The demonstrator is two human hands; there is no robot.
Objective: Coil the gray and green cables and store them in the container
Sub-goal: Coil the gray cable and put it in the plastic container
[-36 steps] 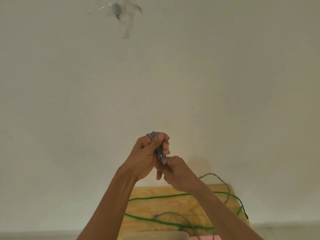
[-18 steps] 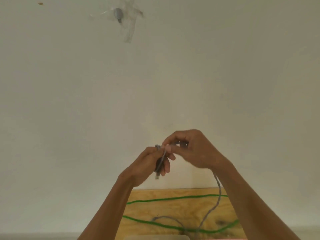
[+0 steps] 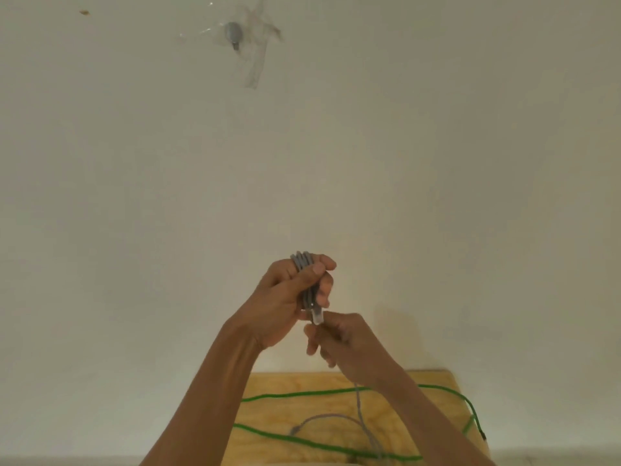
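Plywood table (image 3: 268,385) below carries the green cable (image 3: 292,440), loose and uncoiled. Left hand (image 3: 285,297) clamps the gray cable (image 3: 304,264) loops so they can't spring apart; right hand (image 3: 346,341) pinches its trailing length, likely feeding another wrap. No container visible.

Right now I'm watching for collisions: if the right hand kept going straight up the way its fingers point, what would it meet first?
Probably the left hand, just above the right hand, gripping the gray cable coils.
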